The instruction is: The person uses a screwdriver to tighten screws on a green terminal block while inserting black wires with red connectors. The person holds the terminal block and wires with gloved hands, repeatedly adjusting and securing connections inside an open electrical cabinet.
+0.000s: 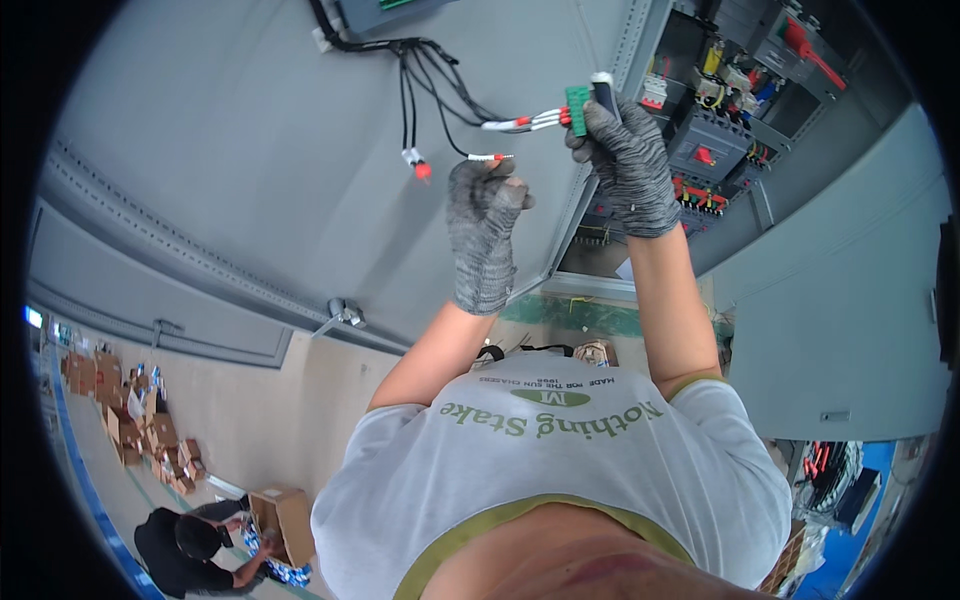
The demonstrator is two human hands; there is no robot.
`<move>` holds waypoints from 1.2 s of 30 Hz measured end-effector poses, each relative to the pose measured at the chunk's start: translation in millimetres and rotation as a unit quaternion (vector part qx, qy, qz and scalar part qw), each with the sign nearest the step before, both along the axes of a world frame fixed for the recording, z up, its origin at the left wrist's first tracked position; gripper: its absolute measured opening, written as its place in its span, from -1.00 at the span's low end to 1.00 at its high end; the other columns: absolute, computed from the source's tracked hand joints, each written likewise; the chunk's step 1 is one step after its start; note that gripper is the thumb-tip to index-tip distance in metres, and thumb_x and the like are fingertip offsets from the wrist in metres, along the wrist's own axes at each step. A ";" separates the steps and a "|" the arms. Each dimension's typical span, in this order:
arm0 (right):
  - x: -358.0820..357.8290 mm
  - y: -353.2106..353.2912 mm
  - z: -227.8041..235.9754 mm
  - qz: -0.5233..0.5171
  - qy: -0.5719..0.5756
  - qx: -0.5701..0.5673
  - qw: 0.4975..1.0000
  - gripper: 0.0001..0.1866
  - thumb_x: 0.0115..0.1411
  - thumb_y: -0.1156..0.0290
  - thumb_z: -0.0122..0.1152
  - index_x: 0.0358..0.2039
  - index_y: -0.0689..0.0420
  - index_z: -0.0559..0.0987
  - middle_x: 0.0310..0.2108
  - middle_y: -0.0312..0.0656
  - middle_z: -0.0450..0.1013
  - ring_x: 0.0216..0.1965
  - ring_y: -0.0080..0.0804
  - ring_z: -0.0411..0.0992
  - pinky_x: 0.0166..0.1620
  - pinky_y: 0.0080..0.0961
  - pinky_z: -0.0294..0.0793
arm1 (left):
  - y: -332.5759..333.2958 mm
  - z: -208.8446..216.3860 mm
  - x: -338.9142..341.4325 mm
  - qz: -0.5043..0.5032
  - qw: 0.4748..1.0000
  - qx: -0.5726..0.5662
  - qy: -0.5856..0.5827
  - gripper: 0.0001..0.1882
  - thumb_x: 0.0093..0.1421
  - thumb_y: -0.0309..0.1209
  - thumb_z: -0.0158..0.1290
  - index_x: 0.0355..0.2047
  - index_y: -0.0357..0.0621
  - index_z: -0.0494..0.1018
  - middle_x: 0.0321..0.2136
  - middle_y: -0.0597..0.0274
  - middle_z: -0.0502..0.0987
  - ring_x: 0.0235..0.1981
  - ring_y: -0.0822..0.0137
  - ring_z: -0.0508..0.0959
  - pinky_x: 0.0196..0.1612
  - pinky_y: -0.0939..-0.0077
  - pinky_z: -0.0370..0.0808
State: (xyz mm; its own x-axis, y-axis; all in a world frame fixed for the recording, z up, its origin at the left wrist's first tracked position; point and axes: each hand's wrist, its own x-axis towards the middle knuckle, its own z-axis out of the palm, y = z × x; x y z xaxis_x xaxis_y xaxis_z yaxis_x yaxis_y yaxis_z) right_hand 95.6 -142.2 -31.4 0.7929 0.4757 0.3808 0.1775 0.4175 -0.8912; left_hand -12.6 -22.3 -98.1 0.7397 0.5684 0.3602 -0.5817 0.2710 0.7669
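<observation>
My left hand [484, 238], in a grey knit glove with bare fingertips, is closed in a pinch at the end of a thin black wire [453, 143]. This end carries a white sleeve and a red ferrule [492, 157]. Higher and to the right, my right hand [638, 170] wears a matching glove and grips a green terminal block [577, 110]. Several wires with white sleeves and red ends [540, 121] run into the block's left side. A dark stick with a white end [604, 92] is also held in that hand; its lower part is hidden.
A grey cabinet door [250, 130] lies behind the wires, with a black wire bundle [405, 45] above. Two wires end by a red round part [423, 171]. Breakers [708, 145] fill the open cabinet at right. Lower left, a person [190, 545] handles a cardboard box [282, 520].
</observation>
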 end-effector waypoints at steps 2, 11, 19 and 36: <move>0.9 1.3 1.3 -0.011 0.009 0.004 1.000 -0.71 0.22 0.32 0.22 -0.18 0.29 0.51 -0.41 -0.18 0.49 -0.46 -0.49 0.49 -0.44 -0.63 0.50 | 9.2 -17.4 -5.8 0.097 0.993 0.059 -0.029 -0.68 0.22 -0.47 0.09 -0.04 -0.18 0.29 -0.16 0.19 0.40 -0.31 0.44 0.46 -0.19 0.49 0.51; 16.2 3.6 -6.1 0.022 -0.003 0.017 1.000 -0.66 0.20 0.28 0.26 -0.18 0.31 0.52 -0.43 -0.17 0.49 -0.47 -0.50 0.50 -0.45 -0.63 0.52 | 54.3 18.5 -1.8 0.322 0.817 0.471 -0.078 -0.76 0.07 -0.64 0.16 -0.24 -0.16 0.49 -0.26 0.15 0.50 -0.30 0.31 0.53 -0.21 0.51 0.51; 20.6 5.1 -8.2 0.058 0.007 0.028 0.998 -0.69 0.24 0.28 0.19 -0.19 0.30 0.51 -0.44 -0.19 0.49 -0.46 -0.53 0.49 -0.43 -0.64 0.51 | 41.1 60.8 8.3 0.396 0.726 0.558 -0.066 -0.87 0.04 -0.52 0.22 -0.36 -0.10 0.55 -0.43 0.22 0.51 -0.36 0.21 0.48 -0.22 0.39 0.38; 30.3 7.9 -5.7 0.144 0.037 0.113 0.982 -0.69 0.29 0.27 0.12 -0.15 0.30 0.46 -0.40 -0.16 0.44 -0.43 -0.43 0.42 -0.30 -0.48 0.43 | 29.4 97.2 16.2 0.327 0.697 0.639 0.010 -0.86 0.16 -0.40 0.05 -0.28 -0.11 0.53 -0.31 0.12 0.51 -0.24 0.08 0.51 -0.16 0.27 0.45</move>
